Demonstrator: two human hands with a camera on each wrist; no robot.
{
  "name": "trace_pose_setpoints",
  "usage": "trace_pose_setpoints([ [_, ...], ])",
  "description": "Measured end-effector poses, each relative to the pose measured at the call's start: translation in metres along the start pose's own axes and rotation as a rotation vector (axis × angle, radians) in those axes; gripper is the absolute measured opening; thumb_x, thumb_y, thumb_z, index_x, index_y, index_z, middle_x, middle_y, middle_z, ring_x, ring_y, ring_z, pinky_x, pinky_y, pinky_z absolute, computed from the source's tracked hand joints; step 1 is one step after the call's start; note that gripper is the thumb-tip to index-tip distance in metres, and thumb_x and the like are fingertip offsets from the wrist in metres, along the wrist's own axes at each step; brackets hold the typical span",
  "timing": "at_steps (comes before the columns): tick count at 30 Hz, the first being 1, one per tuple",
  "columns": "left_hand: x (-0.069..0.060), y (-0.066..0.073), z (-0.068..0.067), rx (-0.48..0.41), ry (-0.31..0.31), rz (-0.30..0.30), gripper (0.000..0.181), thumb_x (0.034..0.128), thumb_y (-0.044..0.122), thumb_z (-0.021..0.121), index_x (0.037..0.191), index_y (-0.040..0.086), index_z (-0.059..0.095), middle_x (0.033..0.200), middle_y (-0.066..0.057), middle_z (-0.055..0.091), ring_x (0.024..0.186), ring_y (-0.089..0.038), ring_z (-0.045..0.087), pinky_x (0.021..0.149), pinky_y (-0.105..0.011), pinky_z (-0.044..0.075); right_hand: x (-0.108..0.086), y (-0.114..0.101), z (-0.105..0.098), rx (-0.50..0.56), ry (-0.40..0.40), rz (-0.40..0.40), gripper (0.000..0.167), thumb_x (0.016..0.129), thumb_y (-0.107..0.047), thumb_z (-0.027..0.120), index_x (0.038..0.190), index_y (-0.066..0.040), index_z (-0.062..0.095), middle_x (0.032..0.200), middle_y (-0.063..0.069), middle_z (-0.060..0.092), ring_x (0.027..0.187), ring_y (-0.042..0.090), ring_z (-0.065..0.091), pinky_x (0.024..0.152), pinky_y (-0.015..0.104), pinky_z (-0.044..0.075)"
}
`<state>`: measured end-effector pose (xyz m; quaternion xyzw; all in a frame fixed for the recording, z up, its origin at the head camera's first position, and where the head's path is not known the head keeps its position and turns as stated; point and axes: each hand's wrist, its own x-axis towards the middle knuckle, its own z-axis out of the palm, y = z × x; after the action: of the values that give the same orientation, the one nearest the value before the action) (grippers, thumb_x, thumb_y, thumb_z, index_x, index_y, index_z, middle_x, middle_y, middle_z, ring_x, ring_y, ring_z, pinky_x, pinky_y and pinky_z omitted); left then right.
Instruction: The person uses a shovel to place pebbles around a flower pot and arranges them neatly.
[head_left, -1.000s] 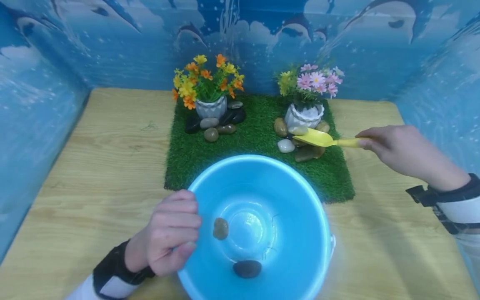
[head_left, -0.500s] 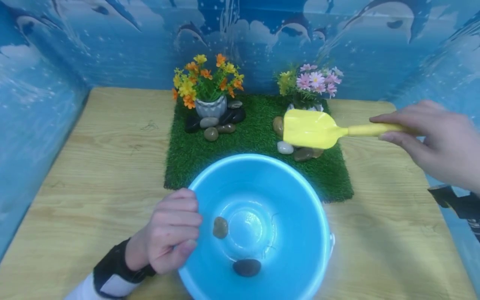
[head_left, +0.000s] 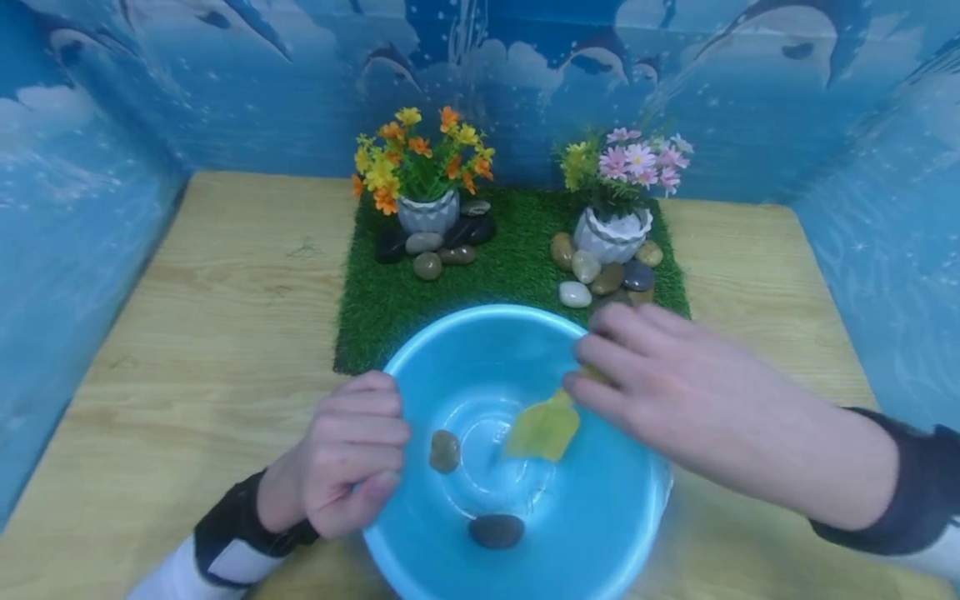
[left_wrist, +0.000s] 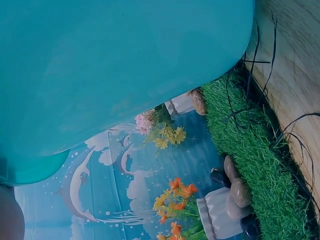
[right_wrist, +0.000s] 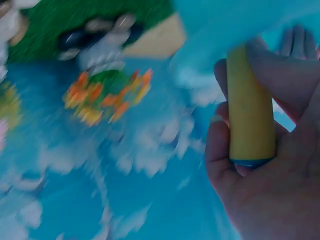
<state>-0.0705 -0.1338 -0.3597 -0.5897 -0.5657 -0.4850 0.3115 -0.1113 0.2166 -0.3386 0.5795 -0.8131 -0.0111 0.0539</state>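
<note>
My left hand point(head_left: 348, 454) grips the left rim of a light blue bucket point(head_left: 397, 392); its fingers are curled over the edge. In my right hand point(head_left: 675, 387) is a yellow toy shovel point(head_left: 546, 427), whose handle point(right_wrist: 250, 110) the fingers wrap in the right wrist view. The shovel's blade, blurred, points down inside the bucket, and whether it bears anything cannot be told. On the bucket's bottom lie a brownish stone point(head_left: 445, 451) and a dark stone point(head_left: 496, 531). In the left wrist view the bucket's outer wall point(left_wrist: 115, 65) fills the upper part.
Behind the bucket lies a green turf mat point(head_left: 517, 258). On it stand a pot of orange and yellow flowers point(head_left: 428, 212) and a pot of pink flowers point(head_left: 611, 233). Several stones surround each pot, including a white stone point(head_left: 575, 293). A dolphin-print sheet point(head_left: 510, 92) encloses the table point(head_left: 247, 267).
My right hand has brought the shovel from the stones at the pink-flower pot, over toward me and left, down into the bucket. My left hand stays on the rim.
</note>
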Motion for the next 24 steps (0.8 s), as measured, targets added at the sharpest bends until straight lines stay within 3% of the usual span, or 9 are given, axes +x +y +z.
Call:
trace_pose_setpoints([
  [2,0.001,0.0,0.0,0.001,0.003,0.01,0.048,0.0982,0.015,0.044,0.05,0.019,0.038,0.053,0.007,0.033,0.05,-0.008,0.024,0.059,-0.024,0.026,0.042,-0.03,-0.043,-0.023,-0.036,-0.048,0.042,0.077,-0.011,0.08,0.116,-0.018,0.066,0.105,0.003,0.06,0.093,0.026,0.047,0.078,0.041,0.044],
  [4,0.002,-0.001,0.001,0.003,0.011,0.024,0.048,0.0978,0.014,0.043,0.05,0.019,0.037,0.052,0.007,0.032,0.05,-0.008,0.023,0.059,-0.024,0.025,0.066,-0.044,-0.06,-0.068,-0.059,-0.092,0.023,0.079,-0.012,0.079,0.097,-0.014,0.064,0.089,0.001,0.054,0.083,0.022,0.04,0.071,0.034,0.04],
  [6,0.004,-0.002,0.001,0.004,0.022,0.046,0.048,0.0976,0.013,0.043,0.05,0.019,0.036,0.052,0.007,0.031,0.049,-0.008,0.023,0.059,-0.024,0.025,0.078,-0.052,-0.062,-0.095,-0.103,-0.119,0.017,0.082,-0.013,0.078,0.088,-0.017,0.062,0.082,-0.002,0.049,0.078,0.019,0.036,0.068,0.03,0.036],
  [10,0.006,-0.003,0.002,0.001,0.035,0.069,0.048,0.0975,0.013,0.043,0.051,0.019,0.035,0.052,0.007,0.031,0.049,-0.008,0.022,0.058,-0.024,0.024,0.085,-0.056,-0.052,-0.061,-0.156,-0.138,0.014,0.086,-0.015,0.075,0.084,-0.018,0.061,0.08,-0.005,0.045,0.076,0.017,0.033,0.066,0.028,0.032],
  [16,0.005,-0.004,0.003,-0.003,0.036,0.069,0.048,0.0976,0.013,0.043,0.051,0.019,0.036,0.052,0.007,0.032,0.049,-0.008,0.022,0.058,-0.023,0.024,0.089,-0.052,-0.041,-0.039,-0.23,-0.082,0.014,0.081,-0.014,0.079,0.084,-0.016,0.065,0.076,-0.005,0.051,0.071,0.017,0.033,0.065,0.028,0.031],
  [24,0.005,-0.003,0.003,-0.001,0.028,0.056,0.047,0.0975,0.014,0.044,0.051,0.019,0.037,0.052,0.008,0.033,0.049,-0.007,0.023,0.058,-0.023,0.024,0.095,-0.041,-0.038,0.108,-0.23,-0.127,0.008,0.09,-0.021,0.072,0.091,-0.016,0.066,0.082,-0.006,0.054,0.075,0.014,0.037,0.068,0.028,0.035],
])
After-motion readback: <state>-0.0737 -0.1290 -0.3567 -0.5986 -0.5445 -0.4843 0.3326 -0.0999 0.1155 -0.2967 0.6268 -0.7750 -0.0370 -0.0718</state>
